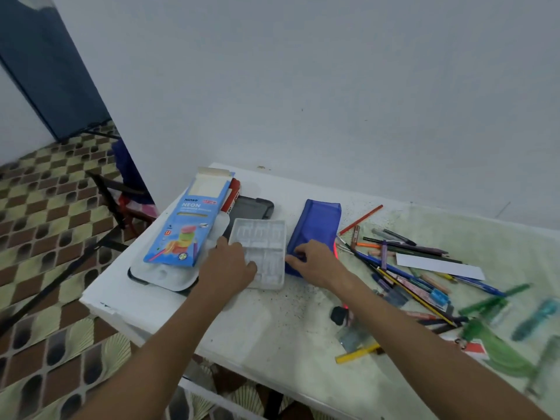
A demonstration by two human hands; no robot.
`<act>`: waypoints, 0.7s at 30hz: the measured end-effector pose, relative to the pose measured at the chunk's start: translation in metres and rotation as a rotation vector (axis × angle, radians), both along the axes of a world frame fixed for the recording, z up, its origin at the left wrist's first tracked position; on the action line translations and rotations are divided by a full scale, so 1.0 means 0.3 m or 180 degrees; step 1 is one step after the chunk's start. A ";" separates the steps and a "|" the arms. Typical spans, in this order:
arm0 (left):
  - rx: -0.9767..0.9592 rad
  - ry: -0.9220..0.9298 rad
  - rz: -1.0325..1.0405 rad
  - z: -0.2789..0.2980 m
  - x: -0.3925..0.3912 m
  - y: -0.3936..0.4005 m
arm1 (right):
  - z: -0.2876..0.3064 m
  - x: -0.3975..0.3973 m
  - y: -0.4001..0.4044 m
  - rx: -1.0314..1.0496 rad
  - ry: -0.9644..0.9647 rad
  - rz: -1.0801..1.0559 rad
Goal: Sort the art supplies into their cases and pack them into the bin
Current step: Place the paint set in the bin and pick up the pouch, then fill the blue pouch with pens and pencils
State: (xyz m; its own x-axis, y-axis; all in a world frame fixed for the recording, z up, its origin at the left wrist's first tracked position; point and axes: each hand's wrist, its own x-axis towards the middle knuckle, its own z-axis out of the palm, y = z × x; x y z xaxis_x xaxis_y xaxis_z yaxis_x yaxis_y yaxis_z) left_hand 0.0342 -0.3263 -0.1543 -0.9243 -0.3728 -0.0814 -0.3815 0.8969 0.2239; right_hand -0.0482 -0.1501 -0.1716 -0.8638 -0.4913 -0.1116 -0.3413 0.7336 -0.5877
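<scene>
The right hand (315, 259) pinched the near end of the blue pouch (315, 227), soft, light fabric best taken by its rim. The left hand (228, 266) rested flat on the stiff white tray (260, 248) on the bench (272, 322).

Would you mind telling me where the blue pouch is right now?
In the head view the blue pouch lies mid-table, between the white tray on its left and the loose pencils on its right; the right hand grips its near end.
</scene>
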 end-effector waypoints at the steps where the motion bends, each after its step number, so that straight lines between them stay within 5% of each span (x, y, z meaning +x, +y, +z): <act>1: 0.0022 0.0018 -0.0018 0.001 -0.004 0.003 | -0.004 -0.004 0.003 0.0059 0.0069 -0.0030; 11: 0.0123 0.0183 -0.0120 -0.002 -0.024 -0.010 | -0.007 -0.039 -0.045 0.0523 0.0355 -0.0862; 21: 0.1043 0.0746 -0.0580 0.036 -0.087 0.059 | 0.032 -0.038 0.059 -0.0916 0.0502 -0.1014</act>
State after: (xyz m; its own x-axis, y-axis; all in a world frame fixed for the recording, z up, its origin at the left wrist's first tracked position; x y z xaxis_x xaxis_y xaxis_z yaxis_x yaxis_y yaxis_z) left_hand 0.0081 -0.3086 -0.1434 -0.9801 -0.1915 0.0513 -0.1289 0.8120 0.5693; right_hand -0.0596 -0.1323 -0.1621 -0.9723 -0.1901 0.1357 -0.2269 0.6311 -0.7418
